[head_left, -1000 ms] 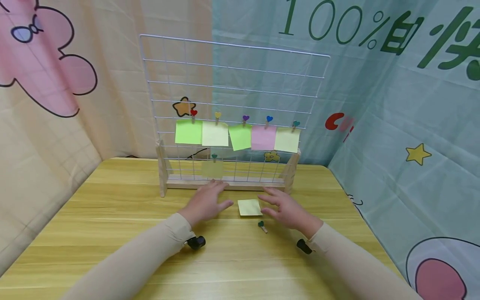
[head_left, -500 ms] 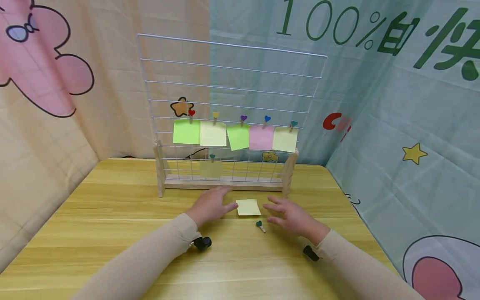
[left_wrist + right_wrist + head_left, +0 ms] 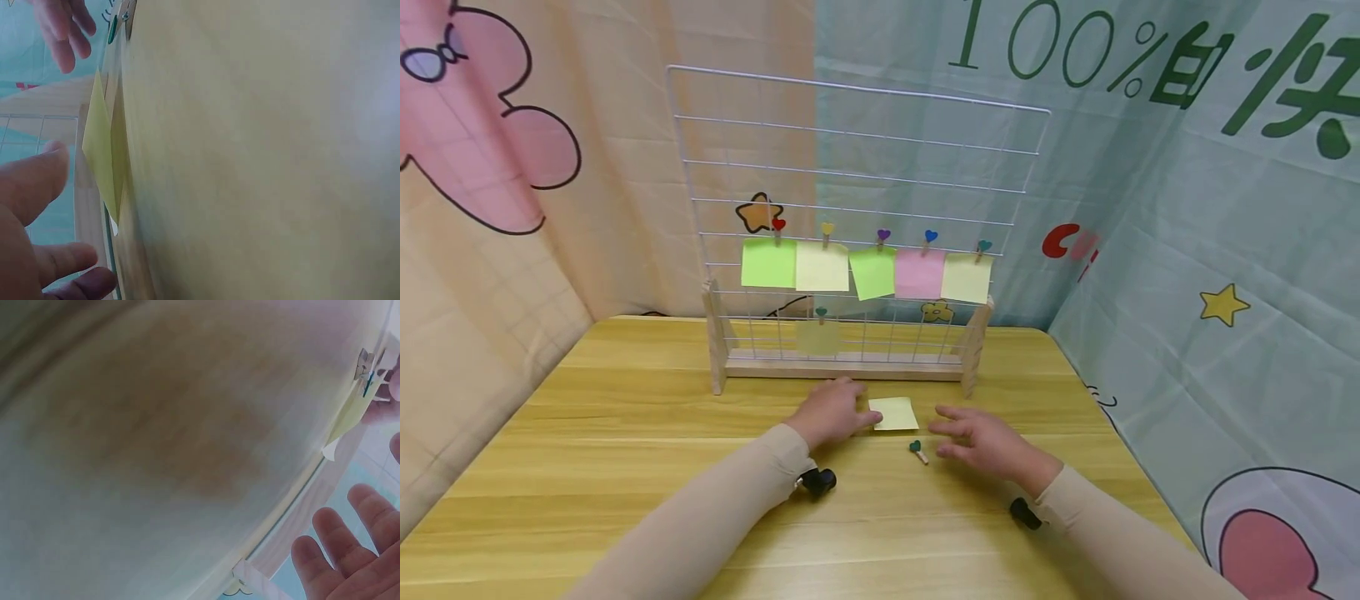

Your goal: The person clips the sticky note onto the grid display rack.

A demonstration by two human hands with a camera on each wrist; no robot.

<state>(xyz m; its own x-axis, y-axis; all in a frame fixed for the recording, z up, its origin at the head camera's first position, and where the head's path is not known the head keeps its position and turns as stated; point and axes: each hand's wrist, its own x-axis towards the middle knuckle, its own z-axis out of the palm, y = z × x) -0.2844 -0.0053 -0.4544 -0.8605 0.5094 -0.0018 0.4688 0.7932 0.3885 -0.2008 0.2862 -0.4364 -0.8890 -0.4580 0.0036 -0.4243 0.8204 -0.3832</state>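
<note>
A pale yellow sticky note lies on the table between the two hands. My left hand is at its left, thumb over the note's left edge in the head view. In the left wrist view, a gap shows between that hand and the note. To the right, my right hand hovers with fingers spread, holding nothing. A small wooden clothespin with a green heart lies just in front of the note. The right wrist view shows the right hand's fingers apart from the note.
Behind the hands stands a white wire grid rack on a wooden base. Heart clothespins hold a row of green, yellow and pink notes on it. A single yellow note hangs lower. Printed curtains surround the table.
My left hand has moved right and slightly nearer me, up to the note's left edge. The right hand has drawn away to the right of the note. Note and clothespin stay on the table.
</note>
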